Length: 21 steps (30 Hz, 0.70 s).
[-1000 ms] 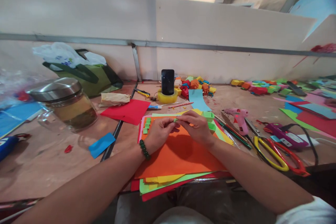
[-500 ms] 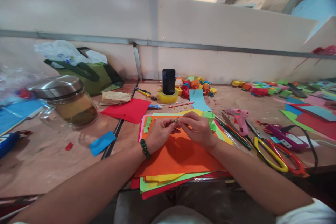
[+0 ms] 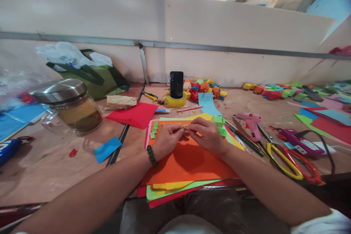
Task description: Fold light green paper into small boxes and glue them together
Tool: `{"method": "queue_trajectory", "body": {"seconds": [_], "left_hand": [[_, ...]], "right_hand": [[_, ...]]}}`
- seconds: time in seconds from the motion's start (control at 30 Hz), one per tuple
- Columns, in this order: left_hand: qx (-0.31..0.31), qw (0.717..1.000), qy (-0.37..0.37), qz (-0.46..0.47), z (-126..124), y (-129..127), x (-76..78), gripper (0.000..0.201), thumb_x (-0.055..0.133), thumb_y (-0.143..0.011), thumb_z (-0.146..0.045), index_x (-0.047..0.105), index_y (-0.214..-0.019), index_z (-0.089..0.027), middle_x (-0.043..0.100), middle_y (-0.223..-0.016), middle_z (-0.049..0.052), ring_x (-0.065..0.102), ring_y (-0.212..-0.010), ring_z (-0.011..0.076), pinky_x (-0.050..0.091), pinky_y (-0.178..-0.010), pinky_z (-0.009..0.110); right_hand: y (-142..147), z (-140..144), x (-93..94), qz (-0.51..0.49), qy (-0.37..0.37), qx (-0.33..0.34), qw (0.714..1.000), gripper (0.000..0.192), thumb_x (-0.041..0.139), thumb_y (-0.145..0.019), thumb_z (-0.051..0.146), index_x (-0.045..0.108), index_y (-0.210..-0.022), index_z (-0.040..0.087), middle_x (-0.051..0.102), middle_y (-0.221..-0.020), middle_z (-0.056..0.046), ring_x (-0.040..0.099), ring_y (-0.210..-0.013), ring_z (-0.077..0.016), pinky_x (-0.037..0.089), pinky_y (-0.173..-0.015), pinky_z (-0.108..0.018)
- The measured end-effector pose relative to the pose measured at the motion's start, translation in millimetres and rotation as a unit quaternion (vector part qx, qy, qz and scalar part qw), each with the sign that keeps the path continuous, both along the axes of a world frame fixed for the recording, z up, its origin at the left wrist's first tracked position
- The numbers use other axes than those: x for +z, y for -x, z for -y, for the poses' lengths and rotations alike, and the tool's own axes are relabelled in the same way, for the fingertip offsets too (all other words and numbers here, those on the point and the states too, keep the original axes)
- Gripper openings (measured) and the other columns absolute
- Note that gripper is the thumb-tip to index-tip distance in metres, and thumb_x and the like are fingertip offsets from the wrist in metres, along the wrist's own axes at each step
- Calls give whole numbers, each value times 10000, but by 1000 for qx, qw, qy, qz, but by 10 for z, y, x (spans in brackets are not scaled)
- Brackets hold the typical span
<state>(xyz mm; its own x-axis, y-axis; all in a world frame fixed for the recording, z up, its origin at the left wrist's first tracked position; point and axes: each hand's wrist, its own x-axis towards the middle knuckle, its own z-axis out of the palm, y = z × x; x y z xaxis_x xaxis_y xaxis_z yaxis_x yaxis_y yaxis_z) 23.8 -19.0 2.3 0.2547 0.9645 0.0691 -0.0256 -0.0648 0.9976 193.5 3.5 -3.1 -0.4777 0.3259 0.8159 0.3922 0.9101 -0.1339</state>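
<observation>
Several flat sheets of coloured paper lie stacked at the near table edge, a broad orange sheet (image 3: 189, 164) uppermost. Over it, the left hand (image 3: 168, 139), below which sits a dark green beaded bracelet (image 3: 151, 155), and the right hand (image 3: 210, 137) meet fingertip to fingertip, both pinched narrow on a tiny light-green piece (image 3: 185, 128); fingers hide most of its shape. The step in hand looks like fine shaping or pressing of that piece, and the next move probably calls for a light, steady pinch so nothing crushes. Small light-green paper cubes (image 3: 153, 135) stand just beyond the left hand, larger open light-green paper boxes (image 3: 221, 131) beside the right. Farther off, a black phone (image 3: 176, 85) stands upright at a yellow tape roll (image 3: 176, 101), near piled multicoloured paper blocks (image 3: 204, 87).
</observation>
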Motion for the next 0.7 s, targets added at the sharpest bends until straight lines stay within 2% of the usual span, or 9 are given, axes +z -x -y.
{"method": "queue_trajectory", "body": {"seconds": [0.13,0.3,0.43,0.57,0.63,0.7], "left_hand": [[-19,999,48,10,-7,21,22,314,738,-670,-440,690,-688,-130,699,-685,64,661,-646,159,495,-628,251],[-36,996,84,21,-14,30,49,356,775,-619,-472,694,-685,-132,716,-690,77,675,-631,169,505,-620,258],[-12,999,28,11,-19,15,32,354,753,-645,-489,696,-684,-142,705,-654,59,680,-637,180,528,-623,272],[9,1000,-28,-7,-25,2,20,311,725,-682,-455,686,-654,-148,671,-606,30,659,-625,167,541,-631,274],[9,999,-34,-9,-21,-1,27,299,713,-692,-443,677,-652,-149,659,-599,25,644,-611,156,530,-618,265],[1,1000,-21,-2,-15,-1,38,306,713,-691,-448,664,-650,-148,654,-600,27,638,-604,153,520,-614,262]], "right_hand": [[-34,-3,24,62,-30,4,998,204,463,-930,135,654,-952,203,633,-791,-50,612,-711,-125,513,-614,-221],[-38,1,46,79,-59,-4,995,226,430,-932,103,633,-940,202,634,-810,-53,609,-739,-136,516,-650,-239],[6,22,7,4,51,4,999,152,479,-922,153,622,-904,203,612,-810,-38,605,-697,-120,520,-614,-233],[44,21,-47,-63,160,13,985,69,566,-860,155,623,-863,194,585,-789,-13,571,-607,-93,502,-528,-208],[39,4,-59,-74,167,21,983,102,566,-847,126,637,-854,199,579,-771,-6,576,-620,-93,499,-526,-199],[22,-17,-56,-63,130,30,989,152,544,-857,110,656,-865,213,592,-776,-11,594,-662,-102,509,-559,-206]]}}
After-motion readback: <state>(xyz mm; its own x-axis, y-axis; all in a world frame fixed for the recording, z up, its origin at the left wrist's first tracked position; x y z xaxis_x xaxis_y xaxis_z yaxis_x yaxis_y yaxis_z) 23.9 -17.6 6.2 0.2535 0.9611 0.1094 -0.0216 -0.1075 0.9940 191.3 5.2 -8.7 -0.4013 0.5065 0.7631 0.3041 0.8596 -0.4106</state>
